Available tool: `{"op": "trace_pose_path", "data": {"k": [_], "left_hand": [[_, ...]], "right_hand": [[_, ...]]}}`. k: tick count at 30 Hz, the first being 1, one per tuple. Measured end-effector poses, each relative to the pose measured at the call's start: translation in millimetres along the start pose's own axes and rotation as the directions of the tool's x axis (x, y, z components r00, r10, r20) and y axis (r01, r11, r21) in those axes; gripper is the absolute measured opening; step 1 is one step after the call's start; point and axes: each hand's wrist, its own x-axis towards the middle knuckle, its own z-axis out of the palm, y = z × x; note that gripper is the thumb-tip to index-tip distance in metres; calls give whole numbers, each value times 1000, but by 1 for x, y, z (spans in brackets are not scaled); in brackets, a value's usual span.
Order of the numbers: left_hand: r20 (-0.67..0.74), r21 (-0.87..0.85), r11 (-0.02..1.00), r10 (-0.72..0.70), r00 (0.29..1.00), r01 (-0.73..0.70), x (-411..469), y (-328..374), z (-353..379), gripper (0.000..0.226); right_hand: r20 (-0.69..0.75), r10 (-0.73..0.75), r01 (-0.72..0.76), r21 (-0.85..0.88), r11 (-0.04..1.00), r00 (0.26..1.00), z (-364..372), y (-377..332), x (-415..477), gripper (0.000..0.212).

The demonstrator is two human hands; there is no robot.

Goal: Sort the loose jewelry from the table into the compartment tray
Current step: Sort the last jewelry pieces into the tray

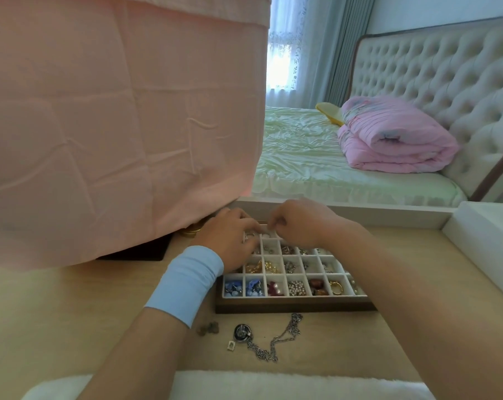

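Observation:
A wooden compartment tray [295, 306] with white dividers lies on the table, its cells holding beads, pearls, rings and earrings. My left hand [230, 238] rests over the tray's far left cells, fingers curled. My right hand [299, 223] hovers at the far row, fingertips pinched together on something too small to make out. In front of the tray lie a silver chain necklace [282, 339], a round dark pendant [242, 332], a small square charm [231, 345] and a small brownish piece [208, 328].
A pink cloth [114, 125] hangs over something tall at the left, with gold bangles [191, 230] and a dark box [135, 252] under its edge. A white box [486, 246] stands at the right. White fluffy fabric [244, 385] lies along the near edge.

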Motion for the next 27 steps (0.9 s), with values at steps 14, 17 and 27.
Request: {"op": "trace_pose_path", "data": {"k": [14,17,27], "left_hand": [[157,104,973,-222,962,208,-124,-3,-42,6],[210,72,972,-233,949,223,-134,-5,-36,16],[188,-2,980,-196,962,200,-144,-10,-28,4]], "right_hand": [[10,-310,310,-48,950,951,29,-92,-86,19],[73,-332,338,-103,935,940,43,-101,-89,25],[0,-295,295,-5,955,956,61,-99,-94,20]]}}
